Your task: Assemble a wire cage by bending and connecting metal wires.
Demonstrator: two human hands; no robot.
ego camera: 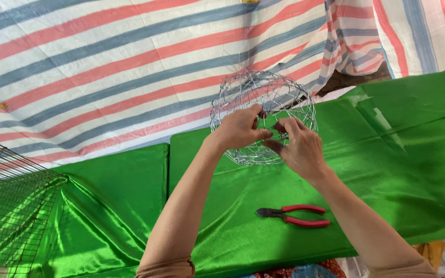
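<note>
A round basket of silver wire mesh (248,90) is held up over the green satin cloth (397,154) that covers the table. My left hand (238,128) grips the near side of the mesh with fingers pinched on its wires. My right hand (298,146) pinches the mesh just beside it, thumb and fingers closed on a strand. The two hands almost touch at the front of the basket. Red-handled pliers (294,215) lie shut on the cloth below my right forearm, apart from both hands.
A dark wire grid panel (6,206) leans over the cloth at the far left. A striped red, blue and white tarp (104,67) hangs behind the table. A gap splits the green cloth near the middle (169,164).
</note>
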